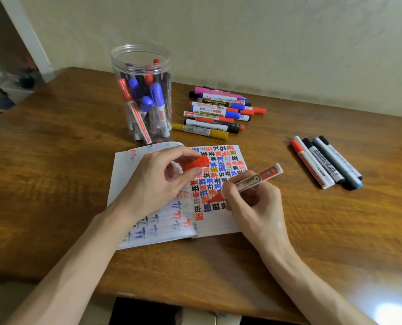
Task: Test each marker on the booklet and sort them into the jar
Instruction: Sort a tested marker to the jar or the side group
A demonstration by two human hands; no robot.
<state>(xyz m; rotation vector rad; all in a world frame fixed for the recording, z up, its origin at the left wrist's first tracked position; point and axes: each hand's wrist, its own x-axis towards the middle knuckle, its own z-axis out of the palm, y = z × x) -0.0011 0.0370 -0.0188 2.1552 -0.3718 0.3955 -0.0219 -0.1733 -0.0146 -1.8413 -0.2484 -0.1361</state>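
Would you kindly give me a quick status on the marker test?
Left hand pinches red cap. Right hand holds red marker, tip on booklet. Nothing blocks jar.

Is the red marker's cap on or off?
Off. The left hand pinches the red cap while the right hand holds the marker, bare tip at the booklet.

Table (54, 160): brown wood grain, glossy | Wall (277, 38): cream, lightly textured, behind table | Door frame (30, 37): white, upper left, dark opening beside it | Light: bright glare patch (393, 313) on table's near right corner
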